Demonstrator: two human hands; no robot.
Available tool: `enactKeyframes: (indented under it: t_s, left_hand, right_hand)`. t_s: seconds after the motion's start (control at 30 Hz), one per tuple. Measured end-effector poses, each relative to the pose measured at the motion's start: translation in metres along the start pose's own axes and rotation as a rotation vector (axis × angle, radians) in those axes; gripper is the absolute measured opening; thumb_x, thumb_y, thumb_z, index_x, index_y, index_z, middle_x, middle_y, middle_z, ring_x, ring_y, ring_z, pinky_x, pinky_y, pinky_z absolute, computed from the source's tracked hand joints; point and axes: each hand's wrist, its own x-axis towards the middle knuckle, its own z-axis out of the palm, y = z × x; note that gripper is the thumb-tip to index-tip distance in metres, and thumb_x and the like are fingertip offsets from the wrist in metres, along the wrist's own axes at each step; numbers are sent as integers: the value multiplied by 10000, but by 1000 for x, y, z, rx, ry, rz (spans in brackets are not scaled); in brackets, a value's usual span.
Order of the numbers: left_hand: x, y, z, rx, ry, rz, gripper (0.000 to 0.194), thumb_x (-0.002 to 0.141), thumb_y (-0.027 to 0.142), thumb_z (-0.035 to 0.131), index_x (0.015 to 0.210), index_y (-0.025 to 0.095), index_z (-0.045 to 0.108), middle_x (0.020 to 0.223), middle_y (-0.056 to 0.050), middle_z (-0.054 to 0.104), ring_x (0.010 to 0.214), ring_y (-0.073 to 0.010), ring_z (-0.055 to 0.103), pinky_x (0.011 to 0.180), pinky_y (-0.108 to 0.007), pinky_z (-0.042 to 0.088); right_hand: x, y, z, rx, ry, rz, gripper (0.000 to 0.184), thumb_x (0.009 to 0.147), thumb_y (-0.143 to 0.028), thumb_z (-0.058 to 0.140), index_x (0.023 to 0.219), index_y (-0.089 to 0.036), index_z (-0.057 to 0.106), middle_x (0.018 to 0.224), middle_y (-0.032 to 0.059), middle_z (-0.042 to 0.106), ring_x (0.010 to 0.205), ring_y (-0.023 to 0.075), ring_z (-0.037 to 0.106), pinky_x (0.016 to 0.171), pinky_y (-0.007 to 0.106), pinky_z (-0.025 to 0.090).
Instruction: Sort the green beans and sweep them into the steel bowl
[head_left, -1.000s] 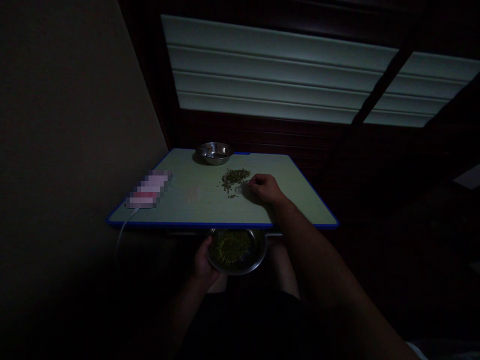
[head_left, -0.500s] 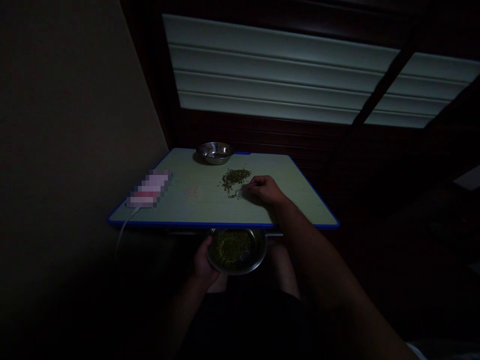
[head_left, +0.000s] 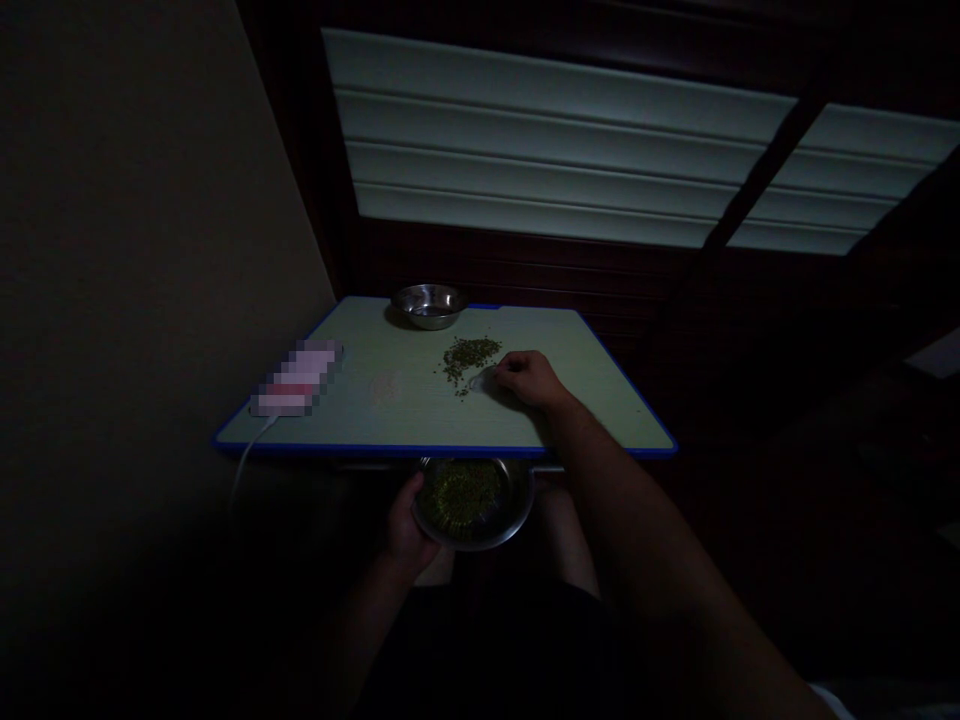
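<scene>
My right hand [head_left: 531, 378] is closed in a pinch over the low table [head_left: 600, 410]. From its fingertips a small see-through spoon [head_left: 480, 381] points left, its tip at the lower edge of a loose pile of green beans [head_left: 470, 356]; dim light blurs its outline. Below the table's front edge, my left hand [head_left: 411, 525] grips the left rim of a steel bowl [head_left: 517, 525]. Many small green beans [head_left: 465, 492] lie inside this bowl, and the table edge hides its far rim.
Toward the table's back stands a second steel bowl [head_left: 430, 308]. A blurred-out phone [head_left: 298, 378] with a white cable [head_left: 244, 465] lies at the left. A faint pale patch [head_left: 385, 388] marks the tabletop. Behind are slatted panels [head_left: 540, 150]; a wall [head_left: 150, 200] borders the left.
The spoon tip has shifted slightly left and up, and some stray beans beside it sit closer to the pile. My left hand and the bowl it holds have stayed put.
</scene>
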Motion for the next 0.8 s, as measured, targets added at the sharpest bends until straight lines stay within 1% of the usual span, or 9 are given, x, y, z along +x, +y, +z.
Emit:
enactKeyframes:
  t_s: [0.1, 0.17, 0.23, 0.3, 0.4, 0.47, 0.6, 0.67, 0.8]
  left_hand:
    - [0, 0, 0, 1, 4, -12, 219, 794, 263, 552, 849, 143, 728, 819, -86, 767, 929, -275, 699, 935, -444, 498]
    - [0, 0, 0, -4, -11, -7, 217, 791, 268, 560, 852, 144, 728, 817, -85, 767, 949, -284, 694, 940, -454, 493]
    - [0, 0, 0, -5, -5, 3, 204, 785, 266, 570, 841, 149, 728, 806, -81, 766, 934, -284, 698, 935, -459, 496]
    - [0, -1, 1, -7, 25, 13, 196, 786, 258, 570, 828, 148, 727, 795, -77, 766, 867, -266, 710, 918, -446, 508]
    - [-1, -1, 2, -9, 47, 7, 196, 794, 247, 566, 825, 138, 727, 792, -79, 764, 798, -244, 713, 904, -429, 516]
    - [-1, -1, 3, -9, 41, 6, 204, 800, 249, 561, 831, 134, 726, 794, -83, 763, 820, -249, 711, 908, -431, 513]
    - [0, -1, 1, -8, 18, 18, 212, 795, 261, 566, 855, 135, 726, 814, -85, 762, 915, -273, 698, 928, -443, 501]
    - [1, -1, -1, -7, 9, 17, 210, 786, 259, 575, 857, 131, 725, 819, -91, 762, 951, -284, 690, 936, -446, 496]
    - [1, -1, -2, -10, -11, 7, 217, 783, 267, 579, 857, 127, 727, 832, -106, 762, 1000, -305, 674, 949, -461, 486]
  right_hand:
    - [1, 2, 0, -40, 63, -26, 116, 647, -261, 581, 626, -150, 609, 577, 8, 568, 562, 107, 469, 541, 246, 367]
    - [1, 2, 0, -22, 66, -44, 122, 657, -267, 581, 623, -152, 604, 589, 12, 571, 573, 108, 471, 551, 248, 373]
    - [0, 1, 1, 22, 35, -54, 125, 656, -273, 588, 629, -152, 605, 604, 15, 579, 580, 112, 480, 562, 253, 384]
    - [-1, -1, 1, 53, -14, -43, 123, 643, -272, 599, 635, -150, 610, 610, 19, 585, 579, 116, 487, 564, 258, 390]
    - [-1, -2, 2, 50, -57, -11, 127, 629, -275, 600, 639, -148, 613, 595, 14, 574, 557, 114, 477, 549, 259, 380]
    - [-1, -1, 2, 22, -33, -15, 134, 635, -284, 593, 639, -151, 610, 590, 9, 567, 553, 112, 469, 548, 258, 375]
    - [0, 0, 2, -33, 44, -82, 132, 648, -280, 573, 629, -154, 604, 605, 13, 577, 586, 114, 480, 580, 257, 383]
    - [0, 0, 2, -16, 44, -85, 132, 644, -281, 573, 626, -153, 602, 602, 10, 574, 583, 112, 478, 578, 254, 384]
    - [0, 1, 4, 49, -9, -15, 129, 627, -283, 585, 621, -154, 594, 568, -5, 550, 539, 106, 456, 531, 245, 369]
